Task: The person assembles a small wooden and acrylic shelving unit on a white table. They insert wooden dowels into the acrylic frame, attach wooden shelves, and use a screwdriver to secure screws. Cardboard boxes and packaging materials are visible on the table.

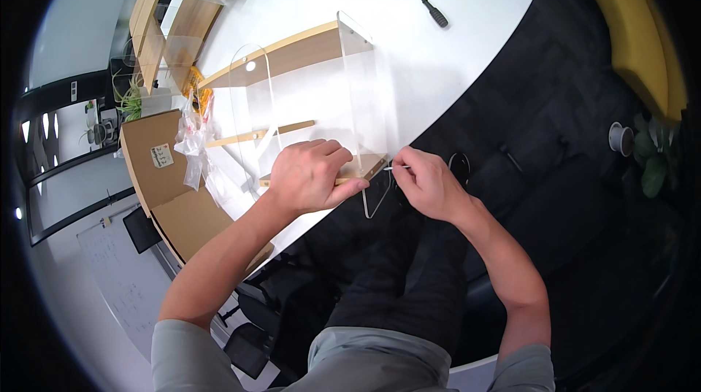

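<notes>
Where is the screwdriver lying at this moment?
The screwdriver lies at the top of the head view on the white table, up and right of the clear shelf, away from both hands.
</notes>
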A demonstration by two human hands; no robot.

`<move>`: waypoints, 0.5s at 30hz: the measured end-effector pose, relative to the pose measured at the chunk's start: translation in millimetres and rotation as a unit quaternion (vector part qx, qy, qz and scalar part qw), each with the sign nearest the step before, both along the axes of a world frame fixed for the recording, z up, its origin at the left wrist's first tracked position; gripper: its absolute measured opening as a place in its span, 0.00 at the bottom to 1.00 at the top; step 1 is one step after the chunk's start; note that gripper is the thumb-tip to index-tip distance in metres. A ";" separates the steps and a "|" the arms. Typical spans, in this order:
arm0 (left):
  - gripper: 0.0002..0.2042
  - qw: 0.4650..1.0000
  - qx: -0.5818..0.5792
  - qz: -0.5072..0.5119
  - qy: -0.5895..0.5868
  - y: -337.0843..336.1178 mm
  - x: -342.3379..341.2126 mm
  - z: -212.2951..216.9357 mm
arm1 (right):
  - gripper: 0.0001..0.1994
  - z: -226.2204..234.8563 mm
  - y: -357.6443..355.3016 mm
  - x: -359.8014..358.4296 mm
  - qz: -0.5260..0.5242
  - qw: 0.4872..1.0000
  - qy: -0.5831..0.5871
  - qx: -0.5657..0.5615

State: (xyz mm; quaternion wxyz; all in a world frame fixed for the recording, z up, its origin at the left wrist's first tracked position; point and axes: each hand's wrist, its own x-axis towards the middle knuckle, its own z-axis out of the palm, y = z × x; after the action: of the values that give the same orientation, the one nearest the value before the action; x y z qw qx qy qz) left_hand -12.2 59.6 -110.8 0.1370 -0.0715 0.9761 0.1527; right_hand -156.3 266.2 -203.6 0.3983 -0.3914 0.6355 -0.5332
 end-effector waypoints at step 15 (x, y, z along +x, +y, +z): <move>0.29 1.000 0.002 0.001 0.006 -1.3 0.3 -1.7 | 0.04 6.0 -12.0 -0.2 0.027 0.965 0.237 -0.109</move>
State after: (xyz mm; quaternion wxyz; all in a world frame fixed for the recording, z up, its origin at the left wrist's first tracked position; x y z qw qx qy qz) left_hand -11.9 58.3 -112.6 0.1313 -0.0708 0.9766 0.1549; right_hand -156.5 254.2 -197.6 0.2050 -0.5647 0.6388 -0.4806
